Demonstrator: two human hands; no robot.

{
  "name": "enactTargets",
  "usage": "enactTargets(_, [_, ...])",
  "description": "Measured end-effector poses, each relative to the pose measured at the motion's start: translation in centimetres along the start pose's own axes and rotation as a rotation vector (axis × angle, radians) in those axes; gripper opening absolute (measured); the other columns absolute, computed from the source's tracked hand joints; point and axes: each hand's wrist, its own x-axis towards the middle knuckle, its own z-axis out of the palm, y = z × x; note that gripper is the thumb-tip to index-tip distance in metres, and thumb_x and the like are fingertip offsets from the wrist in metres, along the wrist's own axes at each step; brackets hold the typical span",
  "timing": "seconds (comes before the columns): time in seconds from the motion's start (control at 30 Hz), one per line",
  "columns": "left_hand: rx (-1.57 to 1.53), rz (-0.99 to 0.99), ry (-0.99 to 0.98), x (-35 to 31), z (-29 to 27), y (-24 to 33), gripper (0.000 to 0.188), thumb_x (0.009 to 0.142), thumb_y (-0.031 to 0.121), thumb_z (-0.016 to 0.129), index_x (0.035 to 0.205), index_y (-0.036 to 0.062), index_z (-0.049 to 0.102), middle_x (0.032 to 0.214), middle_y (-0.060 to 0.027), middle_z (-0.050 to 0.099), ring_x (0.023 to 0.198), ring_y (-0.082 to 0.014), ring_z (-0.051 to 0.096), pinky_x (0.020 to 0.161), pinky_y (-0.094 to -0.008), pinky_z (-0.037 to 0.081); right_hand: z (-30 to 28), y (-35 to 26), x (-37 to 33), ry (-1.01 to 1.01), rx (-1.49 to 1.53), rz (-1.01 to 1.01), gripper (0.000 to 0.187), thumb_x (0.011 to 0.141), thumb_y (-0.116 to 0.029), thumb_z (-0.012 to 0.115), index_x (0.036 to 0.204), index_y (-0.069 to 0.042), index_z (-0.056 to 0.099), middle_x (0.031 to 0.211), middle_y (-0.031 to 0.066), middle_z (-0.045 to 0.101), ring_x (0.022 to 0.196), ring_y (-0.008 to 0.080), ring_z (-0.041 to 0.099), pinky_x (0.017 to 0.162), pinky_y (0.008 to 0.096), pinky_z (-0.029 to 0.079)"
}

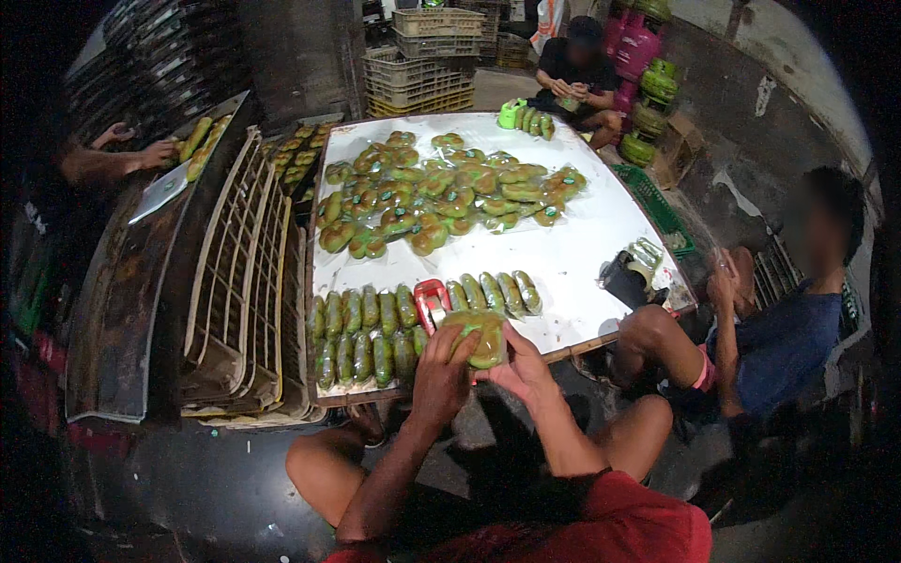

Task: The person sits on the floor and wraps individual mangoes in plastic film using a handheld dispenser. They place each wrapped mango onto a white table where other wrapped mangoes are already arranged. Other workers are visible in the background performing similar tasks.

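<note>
Between my hands, over the table's near edge, is a green bread bun with a browned top in clear plastic (479,340). My left hand (441,373) is closed on its left side, and my right hand (522,364) grips it from the right. Just beyond them lies a red tape dispenser or similar red tool (430,298), partly hidden by the bun. To its left, long wrapped green buns (362,357) lie in two rows. Another row of wrapped buns (495,293) lies to its right.
A heap of bagged green buns (432,192) covers the far part of the white table (554,263). Crates (235,272) stand along its left side. One person (779,328) sits at right, another (577,75) at the back; an arm (122,159) reaches over trays at left.
</note>
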Motion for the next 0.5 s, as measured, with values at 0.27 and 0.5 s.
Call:
enactTargets(0.27, [-0.147,0.031,-0.026,0.8,-0.3,0.0,0.045,0.079,0.003,0.065,0.124,0.0053,0.057,0.137,-0.0197,0.043,0.133,-0.0409,0.035,0.109,-0.0467,0.032,0.4,-3.2,3.9,0.019,-0.441,-0.137,0.049,0.085,-0.002,0.063,0.131,-0.001,0.045,0.114,0.0112,0.059,0.104,0.0183,0.057,0.090,0.0332,0.049])
enactTargets(0.5, [-0.258,-0.173,0.245,2.0,-4.4,0.1,0.028,0.083,0.004,0.062,0.111,0.0011,0.061,0.121,-0.0203,0.057,0.115,-0.0365,0.055,0.099,-0.0422,0.042,-10.5,-12.5,11.7,0.774,-1.720,-0.727,0.042,0.082,-0.006,0.061,0.120,-0.002,0.046,0.107,0.0313,0.059,0.101,0.0449,0.059,0.085,0.0476,0.048])
